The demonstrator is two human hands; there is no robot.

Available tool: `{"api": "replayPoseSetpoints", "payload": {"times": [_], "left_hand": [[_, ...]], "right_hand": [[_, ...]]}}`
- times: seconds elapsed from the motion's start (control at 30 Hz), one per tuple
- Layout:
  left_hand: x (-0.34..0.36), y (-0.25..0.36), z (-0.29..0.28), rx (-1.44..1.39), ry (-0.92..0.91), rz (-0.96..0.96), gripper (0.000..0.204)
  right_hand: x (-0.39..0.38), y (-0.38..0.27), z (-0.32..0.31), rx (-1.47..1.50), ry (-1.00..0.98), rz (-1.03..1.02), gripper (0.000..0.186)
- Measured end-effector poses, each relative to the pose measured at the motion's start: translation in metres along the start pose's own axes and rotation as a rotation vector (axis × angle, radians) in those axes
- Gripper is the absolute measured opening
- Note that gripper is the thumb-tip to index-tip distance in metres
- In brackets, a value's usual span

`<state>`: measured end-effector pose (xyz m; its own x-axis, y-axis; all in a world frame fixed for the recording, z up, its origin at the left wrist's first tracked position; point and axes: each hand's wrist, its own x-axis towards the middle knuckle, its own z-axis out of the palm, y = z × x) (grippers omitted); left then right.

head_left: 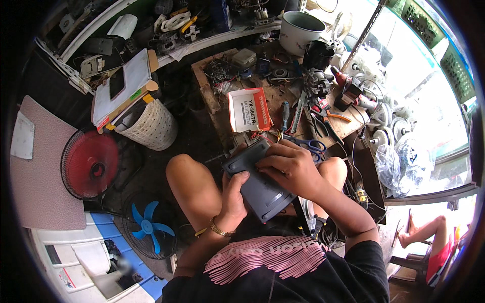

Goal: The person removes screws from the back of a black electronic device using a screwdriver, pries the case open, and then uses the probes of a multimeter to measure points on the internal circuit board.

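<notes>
Over my lap, a flat dark grey plastic case (262, 189) with rounded corners is held tilted. My left hand (234, 197) grips its left side, the thumb lying on the upper face and the other fingers hidden beneath. Curled at the top right of the case, my right hand (293, 164) presses its fingers against the face and far edge. Just beyond the case, thin coloured wires (260, 136) show near the bench edge. Blue-handled scissors (316, 146) lie close to my right hand.
The wooden workbench (214, 108) ahead carries an open red-and-white box (249, 111), a screwdriver (285, 112), pliers (328, 113) and a drill (348, 86). At left stand a woven basket (151, 126), a red fan (91, 161) and blue fan blades (146, 227). Another person's legs (429, 230) show at right.
</notes>
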<state>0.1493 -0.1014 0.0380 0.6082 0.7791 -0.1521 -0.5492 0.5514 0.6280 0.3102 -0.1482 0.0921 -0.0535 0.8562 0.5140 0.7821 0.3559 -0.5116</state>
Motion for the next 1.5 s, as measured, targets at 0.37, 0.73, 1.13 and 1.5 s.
{"api": "replayPoseSetpoints", "payload": {"times": [0.37,0.73,1.13,1.5], "left_hand": [[-0.001,-0.003,0.003,0.004,-0.041,0.001,0.066],[-0.001,-0.002,-0.005,0.126,-0.107,0.018,0.07],[-0.004,-0.001,0.007,0.08,-0.077,0.059,0.069],[-0.005,-0.001,0.007,0.063,-0.058,0.049,0.069]], "right_hand": [[0.002,-0.008,-0.012,-0.08,-0.044,-0.087,0.02],[0.0,-0.012,-0.013,-0.076,-0.065,-0.09,0.022],[0.004,-0.012,-0.014,-0.119,-0.092,-0.123,0.019],[0.004,-0.018,-0.016,-0.148,-0.121,-0.108,0.017]]}}
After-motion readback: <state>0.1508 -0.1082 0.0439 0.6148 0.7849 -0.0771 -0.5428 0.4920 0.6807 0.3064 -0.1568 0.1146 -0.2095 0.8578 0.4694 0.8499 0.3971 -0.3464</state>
